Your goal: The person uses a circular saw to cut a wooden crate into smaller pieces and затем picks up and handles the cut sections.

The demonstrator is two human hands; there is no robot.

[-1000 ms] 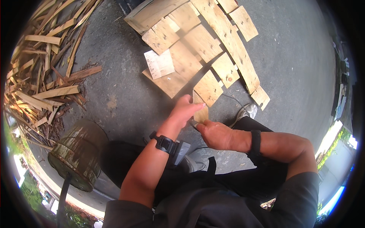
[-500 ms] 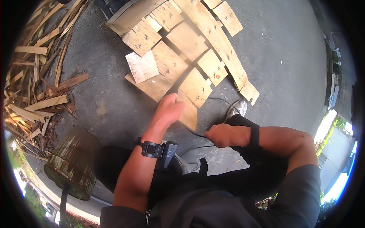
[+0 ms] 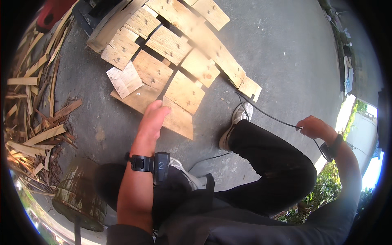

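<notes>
My right hand, stretched far out to the right, is closed on a thin black cable. The cable runs back toward my shoe, and its other part hangs down by my wrist. My left hand is at the near edge of a panel of pale wooden boards, fingers curled; what they hold is hidden. Several short boards overlap on the panel, with dark gaps between them. A paler square board lies at its left side. A long board crosses its right side.
Wood strips and bark are heaped along the left. A weathered bucket is near my left knee. Part of a red object shows at the upper left. Grey concrete extends to the right; plants grow beyond my right leg.
My right hand has swung outward to the right with the cable, which is now stretched between it and my shoe. The view has shifted, and my left hand stays by the panel's near edge.
</notes>
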